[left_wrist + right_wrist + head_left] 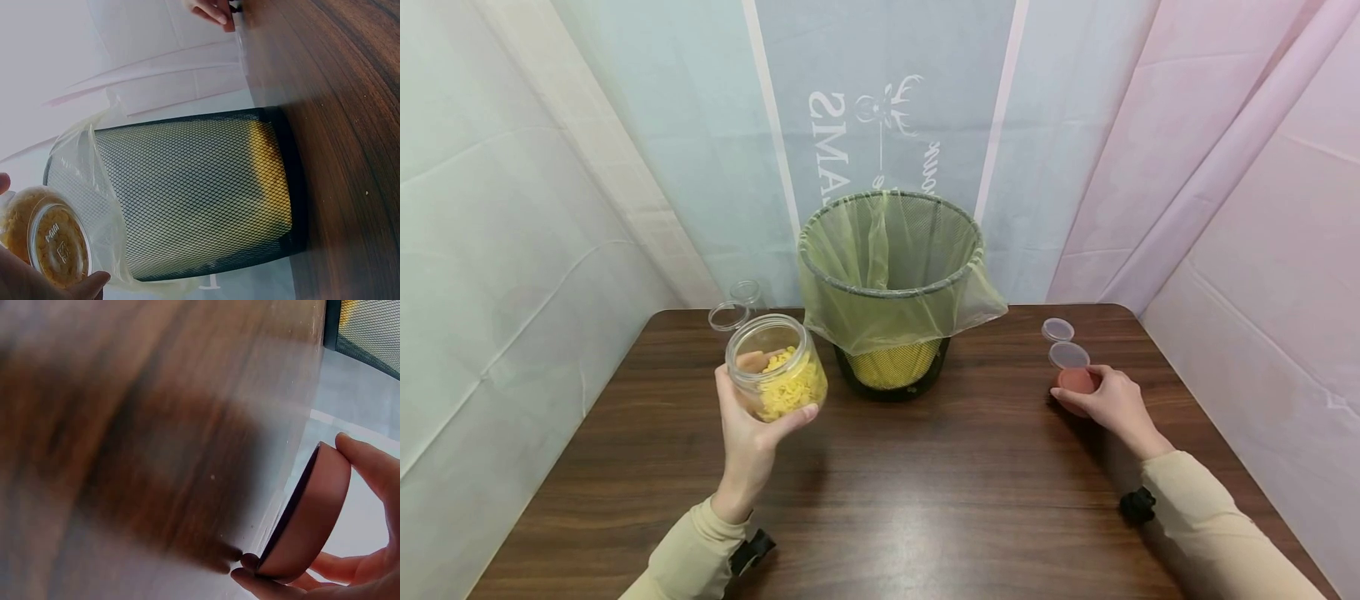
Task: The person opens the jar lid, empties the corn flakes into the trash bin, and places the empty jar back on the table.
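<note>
In the head view my left hand [751,446] grips a clear plastic jar [811,354] around its side, raised above the table and left of the bin. The jar has no lid on, and yellow flakes [792,392] lie inside it. The left wrist view shows the jar's underside [61,250], with embossed marks. On the right side of the table, my right hand [1118,407] holds a reddish-brown round lid [1077,383]. Its fingers and thumb pinch the lid's rim, and the right wrist view shows the lid [319,512] tilted near the tabletop.
A black mesh bin [891,371] with a pale yellow-green liner [880,321] stands at the back middle, yellow contents showing through its base. Two clear discs [1069,356] lie beyond the right hand. Clear round-rimmed containers [730,317] stand back left. Curtains [700,125] surround the wooden table [910,492].
</note>
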A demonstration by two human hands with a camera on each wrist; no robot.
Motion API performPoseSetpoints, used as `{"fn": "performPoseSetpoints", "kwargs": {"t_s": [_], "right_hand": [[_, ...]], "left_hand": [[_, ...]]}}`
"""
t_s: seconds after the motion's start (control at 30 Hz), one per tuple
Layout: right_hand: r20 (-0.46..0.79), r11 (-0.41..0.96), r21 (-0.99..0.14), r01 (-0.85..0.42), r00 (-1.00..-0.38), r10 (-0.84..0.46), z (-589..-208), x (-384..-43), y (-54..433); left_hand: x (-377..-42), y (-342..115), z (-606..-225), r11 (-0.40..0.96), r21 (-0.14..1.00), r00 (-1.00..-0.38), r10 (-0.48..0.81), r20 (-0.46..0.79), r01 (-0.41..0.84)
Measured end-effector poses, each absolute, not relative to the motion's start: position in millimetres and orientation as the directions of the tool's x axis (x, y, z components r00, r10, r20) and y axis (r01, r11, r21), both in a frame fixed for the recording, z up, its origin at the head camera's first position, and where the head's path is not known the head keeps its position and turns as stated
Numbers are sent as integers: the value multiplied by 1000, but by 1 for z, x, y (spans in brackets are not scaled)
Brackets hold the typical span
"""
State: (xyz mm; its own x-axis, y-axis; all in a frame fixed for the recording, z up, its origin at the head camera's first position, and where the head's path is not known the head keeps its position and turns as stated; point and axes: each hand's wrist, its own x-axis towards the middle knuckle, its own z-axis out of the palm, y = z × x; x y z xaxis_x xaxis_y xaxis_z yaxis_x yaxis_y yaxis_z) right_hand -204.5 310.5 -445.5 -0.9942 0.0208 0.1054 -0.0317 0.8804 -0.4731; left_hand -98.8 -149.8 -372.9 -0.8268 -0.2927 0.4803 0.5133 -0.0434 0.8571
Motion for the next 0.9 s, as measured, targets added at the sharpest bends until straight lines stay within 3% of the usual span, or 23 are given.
{"fn": "performPoseSetpoints", "kwargs": {"t_s": [0.9], "right_hand": [[85,906,-421,-46,-996,-11,-445,-214,316]], "left_hand": [[-99,-151,-370,-45,847,-817,-296,494,529]]}}
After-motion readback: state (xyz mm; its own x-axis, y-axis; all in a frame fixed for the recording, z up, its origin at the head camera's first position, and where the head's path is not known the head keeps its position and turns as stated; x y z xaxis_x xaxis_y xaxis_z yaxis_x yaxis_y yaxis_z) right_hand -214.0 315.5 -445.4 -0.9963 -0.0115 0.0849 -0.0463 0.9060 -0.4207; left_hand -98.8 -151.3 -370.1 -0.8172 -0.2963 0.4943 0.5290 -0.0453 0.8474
